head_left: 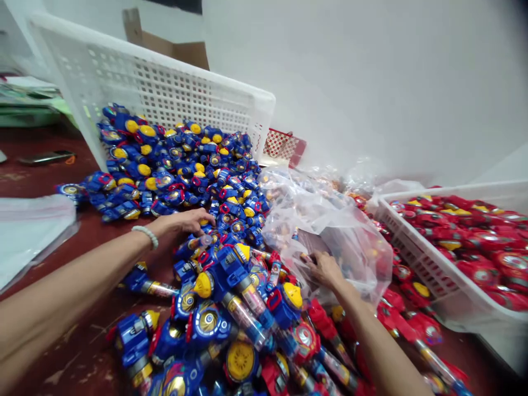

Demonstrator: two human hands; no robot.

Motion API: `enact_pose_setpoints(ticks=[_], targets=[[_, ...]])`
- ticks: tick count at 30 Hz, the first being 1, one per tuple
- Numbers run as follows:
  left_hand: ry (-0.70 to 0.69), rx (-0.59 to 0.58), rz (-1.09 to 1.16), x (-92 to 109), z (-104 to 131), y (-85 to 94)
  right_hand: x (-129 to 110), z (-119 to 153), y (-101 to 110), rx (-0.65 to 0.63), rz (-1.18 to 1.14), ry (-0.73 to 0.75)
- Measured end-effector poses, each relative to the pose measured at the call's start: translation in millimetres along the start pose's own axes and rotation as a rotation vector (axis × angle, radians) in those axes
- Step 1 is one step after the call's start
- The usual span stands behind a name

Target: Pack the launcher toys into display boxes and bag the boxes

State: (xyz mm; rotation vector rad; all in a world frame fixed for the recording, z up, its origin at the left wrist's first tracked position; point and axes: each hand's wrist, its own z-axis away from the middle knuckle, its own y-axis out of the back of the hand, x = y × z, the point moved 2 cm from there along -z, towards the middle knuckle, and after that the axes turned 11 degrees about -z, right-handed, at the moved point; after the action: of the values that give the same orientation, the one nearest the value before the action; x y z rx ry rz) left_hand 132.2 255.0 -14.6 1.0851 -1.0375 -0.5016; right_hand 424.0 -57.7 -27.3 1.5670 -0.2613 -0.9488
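Observation:
Over the blue pile, my left hand point(192, 221), with a pale bead bracelet on the wrist, curls its fingers onto a blue toy with a yellow part; its fingertips are partly hidden. My right hand point(324, 268) grips the edge of a clear plastic bag point(350, 242). A dark brown flat patch point(313, 247) shows beside its fingers; I cannot tell what it is. Below and between both hands lie blue toys point(208, 322) with yellow knobs and printed tubes. Similar red toys point(305, 338) mix in near my right forearm.
A tipped white plastic crate point(165, 77) spills blue toys at the back left. Another white crate point(412, 247) holds red toys at the right. A phone-like dark object point(47, 158) and a flat plastic bag point(33, 225) lie on the red-brown table point(74, 335). A wall stands behind.

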Motion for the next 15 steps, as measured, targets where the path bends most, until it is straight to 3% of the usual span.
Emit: enact_pose_setpoints(ticks=[5,9,12,15], targets=[[0.121,0.173,0.153,-16,24,0.3,-1,10,19,0.069,-0.108,0.000],[0.224,0.369,0.387,-17,56,23.4,-24,42,44,0.161,-0.278,0.136],[0.229,0.445,0.548,8,88,44.4,-64,82,60,0.293,-0.412,0.345],[0.176,0.411,0.652,54,138,51.6,-115,125,52,0.214,-0.429,0.631]])
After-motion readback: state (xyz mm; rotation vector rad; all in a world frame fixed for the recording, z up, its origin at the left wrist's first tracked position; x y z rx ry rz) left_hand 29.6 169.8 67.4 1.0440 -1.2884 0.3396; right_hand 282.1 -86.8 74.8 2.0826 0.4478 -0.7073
